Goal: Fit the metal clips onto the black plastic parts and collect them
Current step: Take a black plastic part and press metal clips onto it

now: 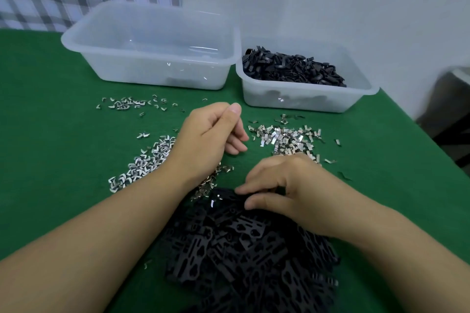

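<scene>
A heap of flat black plastic parts (244, 246) with cut-out slots lies on the green table near me. My right hand (292, 185) rests on the far edge of the heap, its thumb and forefinger pinching a black part there. My left hand (211, 134) hovers over the table beyond the heap, fingers curled and thumb pressed to the forefinger; whatever is inside it is hidden. Piles of small metal clips lie to the left (142, 162) and to the right (287, 138), with more under my left wrist.
Two translucent plastic tubs stand at the back: a large one (76, 40) on the left with almost nothing in it, and a smaller one (366, 89) on the right heaped with dark parts (292, 68). More clips (127, 104) lie scattered before the large tub. The table's right edge runs diagonally.
</scene>
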A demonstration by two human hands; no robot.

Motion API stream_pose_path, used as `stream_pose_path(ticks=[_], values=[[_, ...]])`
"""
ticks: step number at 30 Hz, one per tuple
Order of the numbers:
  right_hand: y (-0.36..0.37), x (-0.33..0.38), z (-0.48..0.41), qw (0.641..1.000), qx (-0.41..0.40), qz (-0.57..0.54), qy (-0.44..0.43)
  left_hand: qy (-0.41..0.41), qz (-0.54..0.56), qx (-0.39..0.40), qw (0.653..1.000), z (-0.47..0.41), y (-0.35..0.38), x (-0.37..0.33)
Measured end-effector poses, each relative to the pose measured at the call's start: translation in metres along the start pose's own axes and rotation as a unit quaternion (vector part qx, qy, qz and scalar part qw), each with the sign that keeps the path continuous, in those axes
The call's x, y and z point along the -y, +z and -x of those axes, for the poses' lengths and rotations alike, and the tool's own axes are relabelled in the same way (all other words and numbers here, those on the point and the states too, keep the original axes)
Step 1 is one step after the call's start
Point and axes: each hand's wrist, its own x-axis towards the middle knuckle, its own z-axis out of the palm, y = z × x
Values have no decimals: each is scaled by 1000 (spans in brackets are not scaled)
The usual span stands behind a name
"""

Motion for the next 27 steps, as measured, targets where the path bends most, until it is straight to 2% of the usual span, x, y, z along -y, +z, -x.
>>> stream_pose_path(ticks=[4, 9, 14, 17, 19, 21, 24, 27], values=[[2, -5, 1, 999, -20, -7, -41, -3, -7, 7, 1000, 0, 0, -1], [-7, -11, -4, 995, -104, 12, -1, -4, -30, 38, 999, 3, -1, -5], [-34, -8, -28, 982, -162, 92, 18, 104, -202, 31, 973, 4, 1, -15], [-45, -5, -38, 974, -224, 32, 13, 100, -226, -11, 969, 3, 1, -20], [-48, -8, -41, 954, -296, -52, 23, 50, -156, -50, 985, 0, 0, -23], [-49, -13, -40, 935, -326, -129, 56, -27, -16, -82, 996, -2, 0, -25], [-39, -18, -36, 944, -256, -192, 79, -110, 184, -73, 974, -5, 3, -26], [-24, -17, -37, 946, -208, -240, 61, -129, 261, -56, 955, -5, 6, -24]])
